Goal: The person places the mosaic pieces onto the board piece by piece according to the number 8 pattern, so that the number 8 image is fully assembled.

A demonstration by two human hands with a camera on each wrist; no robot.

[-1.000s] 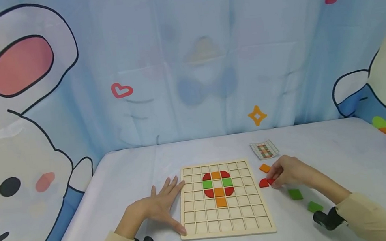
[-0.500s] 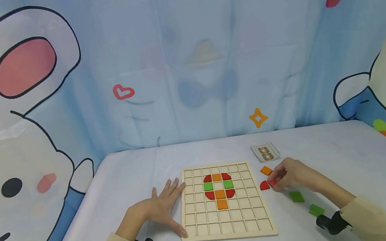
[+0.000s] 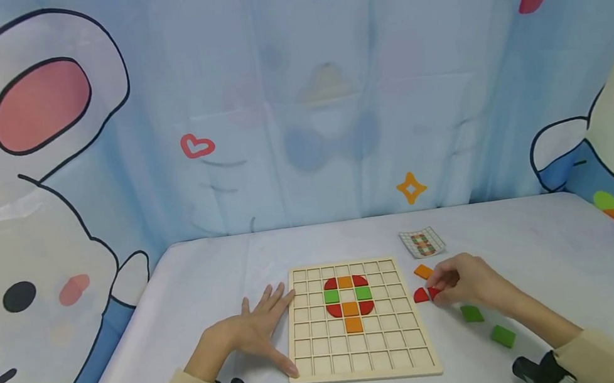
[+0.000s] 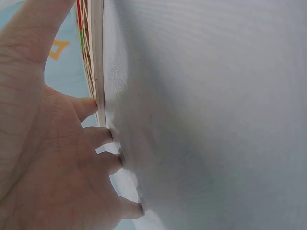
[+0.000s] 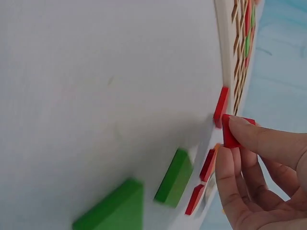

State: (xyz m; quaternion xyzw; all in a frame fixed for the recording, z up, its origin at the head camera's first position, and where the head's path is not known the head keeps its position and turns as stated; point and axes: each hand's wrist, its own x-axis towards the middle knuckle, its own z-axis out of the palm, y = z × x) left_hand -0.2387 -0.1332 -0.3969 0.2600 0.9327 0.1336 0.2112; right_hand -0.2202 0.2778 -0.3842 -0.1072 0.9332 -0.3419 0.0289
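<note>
Your left hand (image 3: 255,331) lies spread-fingered at the grid board's (image 3: 362,340) left edge, while your right hand (image 3: 467,279), angled from lower right, pinches a red piece (image 5: 229,137) right of centre, its long axis unclear.

A matt wooden board (image 3: 373,341) lies on matt cloth (image 3: 235,256), smooth red tiles (image 3: 420,296) to its right, creased fabric (image 3: 260,178) behind it.

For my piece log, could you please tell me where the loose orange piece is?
In the head view, the loose orange piece lies on the table, right of the board, between the card and the right hand.
</note>
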